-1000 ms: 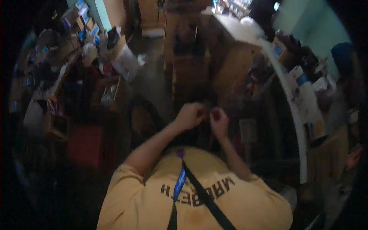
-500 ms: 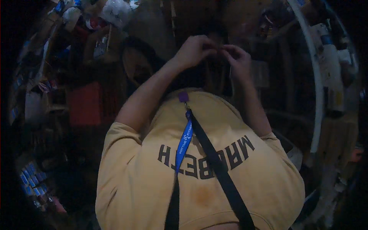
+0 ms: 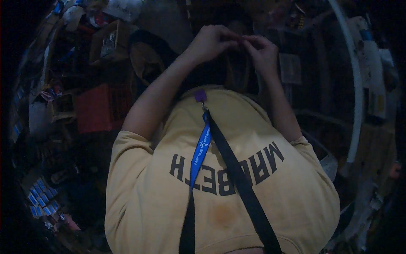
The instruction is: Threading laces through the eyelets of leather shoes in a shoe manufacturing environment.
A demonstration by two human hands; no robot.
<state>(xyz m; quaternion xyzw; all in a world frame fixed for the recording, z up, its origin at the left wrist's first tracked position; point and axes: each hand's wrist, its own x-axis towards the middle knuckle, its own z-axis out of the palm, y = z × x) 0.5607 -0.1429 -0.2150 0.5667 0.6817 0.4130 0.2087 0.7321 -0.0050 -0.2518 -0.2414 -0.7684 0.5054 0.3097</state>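
My left hand (image 3: pixel 212 41) and my right hand (image 3: pixel 263 51) meet at the fingertips, in front of my body at the top middle of the head view. Thumb and fingers are pinched together on each. Whatever is between them, if anything, is too small and dark to make out. Behind the fingertips lies deep shadow. Across my yellow shirt (image 3: pixel 148 203) hangs a dark strap with a blue lanyard (image 3: pixel 201 148), clipped near a purple tag (image 3: pixel 200 95); neither hand touches these.
On the left stand a red crate (image 3: pixel 91 110) and an open cardboard box (image 3: pixel 111 42) with something pale inside. Small blue-and-white packs (image 3: pixel 42 197) lie at lower left. A long pale pipe-like bar (image 3: pixel 356 93) runs down the right, near a pale translucent container (image 3: pixel 290 67).
Both hands have moved slightly up in the picture, fingertips still together. The surroundings have shifted a little too, as the head view moved.
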